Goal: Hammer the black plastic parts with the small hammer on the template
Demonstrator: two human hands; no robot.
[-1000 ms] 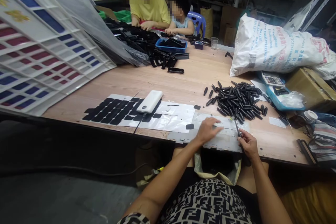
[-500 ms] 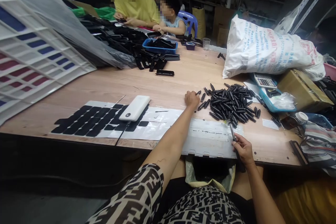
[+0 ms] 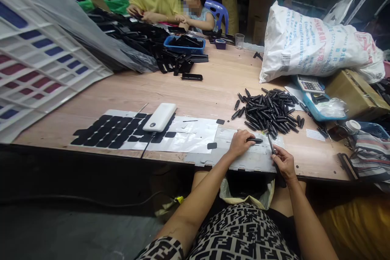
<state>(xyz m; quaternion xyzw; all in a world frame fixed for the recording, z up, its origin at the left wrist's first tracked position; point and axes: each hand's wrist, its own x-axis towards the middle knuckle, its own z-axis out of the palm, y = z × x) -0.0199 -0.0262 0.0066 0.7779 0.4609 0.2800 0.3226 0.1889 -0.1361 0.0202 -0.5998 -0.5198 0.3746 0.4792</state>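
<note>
My left hand [image 3: 240,144] pinches a small black tapered piece [image 3: 255,140] just above a whitish work sheet [image 3: 207,159] at the table's front edge. My right hand [image 3: 284,161] is closed round a slim tool [image 3: 271,144] with a shiny metal front and a dark handle, its front end pointing away from me. The tool's exact kind is unclear. Beyond both hands lies a heap of similar black tapered pieces [image 3: 268,109]. To the left, black rounded patches [image 3: 105,132] cover part of a white sheet [image 3: 198,130], and a white device with a cable [image 3: 160,118] rests on them.
A large white printed sack [image 3: 313,44], a cardboard box [image 3: 353,93] and a blue tray [image 3: 326,107] stand at right. A slanting white plastic crate [image 3: 45,61] borders the left. Two other people sit across the table near a blue basket [image 3: 185,48]. Below the edge hangs an open bag [image 3: 225,189].
My left hand has come back from the left side of the heap toward the tool, bringing a black tapered piece. The right hand keeps its hold on the tool. The view has shifted slightly.
</note>
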